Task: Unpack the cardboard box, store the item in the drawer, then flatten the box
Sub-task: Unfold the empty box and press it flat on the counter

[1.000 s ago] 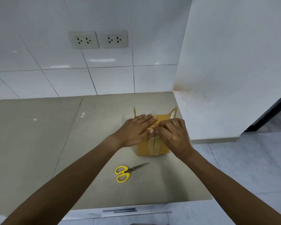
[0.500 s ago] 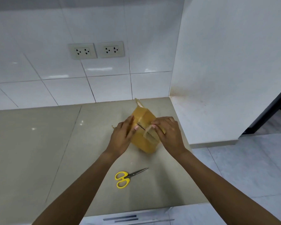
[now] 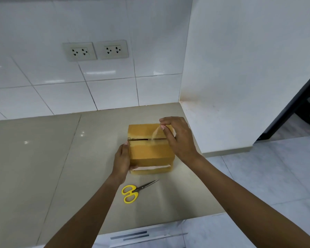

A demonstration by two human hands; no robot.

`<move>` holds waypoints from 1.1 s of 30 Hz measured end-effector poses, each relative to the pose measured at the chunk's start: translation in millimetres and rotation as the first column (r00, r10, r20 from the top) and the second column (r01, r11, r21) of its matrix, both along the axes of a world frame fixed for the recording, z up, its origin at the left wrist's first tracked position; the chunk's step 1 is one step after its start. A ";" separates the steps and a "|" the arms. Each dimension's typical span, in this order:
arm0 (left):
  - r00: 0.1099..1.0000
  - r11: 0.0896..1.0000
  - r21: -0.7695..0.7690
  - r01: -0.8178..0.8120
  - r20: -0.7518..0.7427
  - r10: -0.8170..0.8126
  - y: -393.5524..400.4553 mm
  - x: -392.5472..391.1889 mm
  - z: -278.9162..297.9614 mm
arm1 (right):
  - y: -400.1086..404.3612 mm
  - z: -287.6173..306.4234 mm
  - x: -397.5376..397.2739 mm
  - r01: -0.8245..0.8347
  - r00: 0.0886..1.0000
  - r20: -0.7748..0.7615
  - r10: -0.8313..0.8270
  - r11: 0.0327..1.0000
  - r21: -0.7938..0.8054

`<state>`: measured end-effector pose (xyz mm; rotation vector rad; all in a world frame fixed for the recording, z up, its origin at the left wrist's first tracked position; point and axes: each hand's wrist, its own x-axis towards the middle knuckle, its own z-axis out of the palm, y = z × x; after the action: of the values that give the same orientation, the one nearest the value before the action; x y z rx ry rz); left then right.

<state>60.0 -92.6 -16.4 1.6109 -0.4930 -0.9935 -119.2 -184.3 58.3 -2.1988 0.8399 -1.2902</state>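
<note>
A small brown cardboard box (image 3: pixel 149 151) sits on the grey countertop (image 3: pixel 89 158), its two top flaps shut with a dark slit between them. My left hand (image 3: pixel 122 161) presses flat against the box's left side and holds it. My right hand (image 3: pixel 177 138) is over the box's right top edge, its thumb and forefinger pinching a strip of clear tape (image 3: pixel 155 134) that lifts off the seam. A pale tape strip runs along the box's front lower edge. The box's contents are hidden.
Yellow-handled scissors (image 3: pixel 132 192) lie shut on the counter just in front of the box. A drawer front (image 3: pixel 141 235) shows below the counter's front edge. A white tiled wall with two sockets (image 3: pixel 95 51) stands behind; a white side wall bounds the counter on the right.
The box was turned from tilted on a corner to flat on the counter. My left hand moved to its left side. My right hand now pulls tape up from the seam.
</note>
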 end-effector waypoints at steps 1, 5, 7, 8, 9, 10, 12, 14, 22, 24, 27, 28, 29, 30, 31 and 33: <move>1.000 1.000 0.010 -0.021 -0.005 0.021 -2.2 1.6 -0.8 | -0.4 2.0 -2.0 0.006 1.000 0.012 -0.006 1.000 0.000; 0.998 0.998 0.029 -0.064 0.014 0.064 -9.8 3.8 -7.2 | -0.7 12.6 -14.0 0.039 0.998 0.057 -0.040 0.999 0.009; 0.998 0.997 0.029 -0.070 0.008 0.070 -12.8 5.6 -8.8 | 0.8 16.1 -20.6 0.058 0.994 0.086 -0.063 0.997 0.054; 0.997 0.997 0.034 -0.075 0.005 0.075 -14.2 6.7 -10.0 | 1.7 16.5 -24.0 0.071 0.992 0.099 -0.079 0.994 0.079; 0.997 0.996 0.045 -0.081 0.006 0.081 -14.8 7.2 -12.6 | 3.1 15.6 -28.0 0.084 0.989 0.111 -0.095 0.991 0.100; 0.996 0.994 0.060 -0.093 0.016 0.093 -14.9 8.1 -15.7 | 4.0 14.0 -31.4 0.094 0.987 0.122 -0.108 0.989 0.116; 0.994 0.991 0.086 -0.106 0.046 0.103 -11.3 7.5 -24.3 | 6.5 8.7 -38.6 0.124 0.980 0.135 -0.145 0.981 0.151; 0.994 0.990 0.099 -0.104 0.045 0.100 -5.3 3.6 -35.9 | 12.4 3.0 -47.0 0.159 0.970 0.152 -0.187 0.971 0.178; 0.995 0.988 0.117 -0.096 0.012 0.095 -0.2 -1.7 -51.0 | 48.4 -13.8 -75.4 0.283 0.947 0.111 -0.300 0.948 0.147; 0.996 0.988 0.121 -0.093 0.006 0.093 -1.3 -1.1 -51.3 | 58.5 -15.7 -76.7 0.304 0.945 0.086 -0.315 0.946 0.114; 0.995 0.985 0.140 -0.101 0.035 0.097 -3.1 -3.4 -51.7 | 71.2 -14.1 -74.8 0.306 0.945 0.103 -0.311 0.950 0.062; 0.994 0.984 0.144 -0.104 0.031 0.100 -3.8 -4.2 -51.5 | 73.8 -11.8 -73.4 0.303 0.946 0.107 -0.307 0.952 0.049; 0.994 0.984 0.145 -0.106 0.023 0.103 -4.6 -4.7 -51.1 | 75.6 -8.7 -71.8 0.300 0.947 0.106 -0.302 0.953 0.042; 0.994 0.983 0.148 -0.106 0.016 0.105 -5.1 -5.0 -50.4 | 76.7 -5.6 -70.3 0.295 0.948 0.108 -0.299 0.954 0.050; 0.994 0.983 0.151 -0.108 0.011 0.108 -5.4 -5.2 -49.7 | 77.9 -3.5 -68.8 0.292 0.945 0.126 -0.301 0.952 0.088; 0.994 0.982 0.153 -0.113 0.009 0.113 -4.1 -5.2 -49.5 | 82.9 -3.3 -66.0 0.273 0.917 0.225 -0.330 0.929 0.250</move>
<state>54.8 -96.7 -65.9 1.7564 -0.3272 -0.9640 -185.2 -101.4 55.0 -1.7285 1.1842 -1.5168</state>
